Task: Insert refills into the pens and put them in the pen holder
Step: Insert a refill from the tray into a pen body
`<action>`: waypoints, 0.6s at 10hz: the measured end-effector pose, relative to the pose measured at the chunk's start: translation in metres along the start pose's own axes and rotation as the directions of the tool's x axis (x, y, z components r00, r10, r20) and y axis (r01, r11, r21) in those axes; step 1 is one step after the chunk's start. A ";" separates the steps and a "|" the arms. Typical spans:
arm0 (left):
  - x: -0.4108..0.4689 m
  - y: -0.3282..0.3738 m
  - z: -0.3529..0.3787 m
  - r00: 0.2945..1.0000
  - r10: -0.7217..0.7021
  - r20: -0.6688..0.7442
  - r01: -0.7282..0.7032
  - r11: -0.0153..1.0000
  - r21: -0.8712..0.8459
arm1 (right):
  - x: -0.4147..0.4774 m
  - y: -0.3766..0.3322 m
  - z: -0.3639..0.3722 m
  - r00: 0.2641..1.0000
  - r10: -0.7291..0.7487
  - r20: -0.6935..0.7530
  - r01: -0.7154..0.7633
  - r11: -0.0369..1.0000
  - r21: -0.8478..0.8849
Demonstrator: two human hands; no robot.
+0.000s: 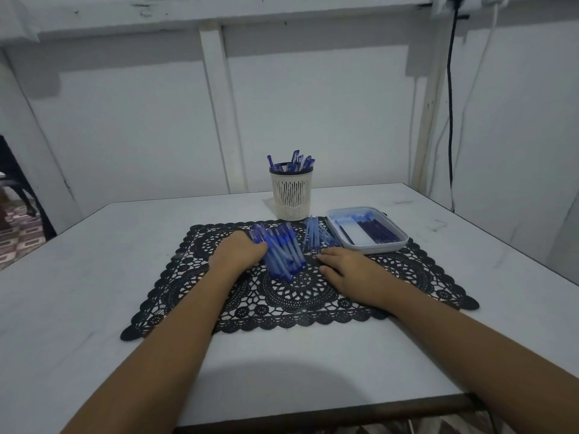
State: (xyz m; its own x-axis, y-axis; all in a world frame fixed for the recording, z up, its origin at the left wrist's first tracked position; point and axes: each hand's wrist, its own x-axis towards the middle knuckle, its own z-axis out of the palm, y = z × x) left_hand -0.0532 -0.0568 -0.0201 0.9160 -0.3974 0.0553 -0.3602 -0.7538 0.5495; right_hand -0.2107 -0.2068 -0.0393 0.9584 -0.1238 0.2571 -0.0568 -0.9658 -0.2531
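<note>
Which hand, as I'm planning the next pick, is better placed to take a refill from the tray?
Right. The right hand lies near the tray, its fingers relaxed; the left hand rests on the pen pile, farther away.

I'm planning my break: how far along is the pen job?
Done: several pens stand in the pen holder. In hand: the left hand touches the pile of pens on the mat; the right hand rests flat beside the smaller pile. Left: both piles, plus refills in the tray.
</note>
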 end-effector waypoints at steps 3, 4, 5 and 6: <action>-0.018 0.012 0.002 1.000 0.023 -0.017 -0.020 0.986 0.167 | 0.000 0.000 0.000 1.000 -0.011 -0.004 0.011 1.000 -0.005; -0.019 0.013 0.003 0.992 0.076 -0.098 -0.049 0.967 0.249 | 0.000 0.001 0.000 1.000 -0.007 -0.001 0.007 1.000 -0.003; -0.020 0.015 0.000 0.988 0.102 -0.116 -0.062 0.950 0.306 | 0.000 0.003 0.001 1.000 -0.010 -0.012 0.010 1.000 -0.004; -0.017 0.011 -0.004 0.990 0.089 -0.107 -0.063 0.973 0.221 | 0.000 0.004 0.001 0.999 -0.021 -0.045 0.022 1.000 0.009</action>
State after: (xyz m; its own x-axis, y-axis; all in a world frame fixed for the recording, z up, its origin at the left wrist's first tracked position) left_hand -0.0721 -0.0559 -0.0114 0.8940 -0.4044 0.1929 -0.4477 -0.8240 0.3474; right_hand -0.2106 -0.2106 -0.0411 0.9459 -0.1135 0.3041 -0.0336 -0.9661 -0.2560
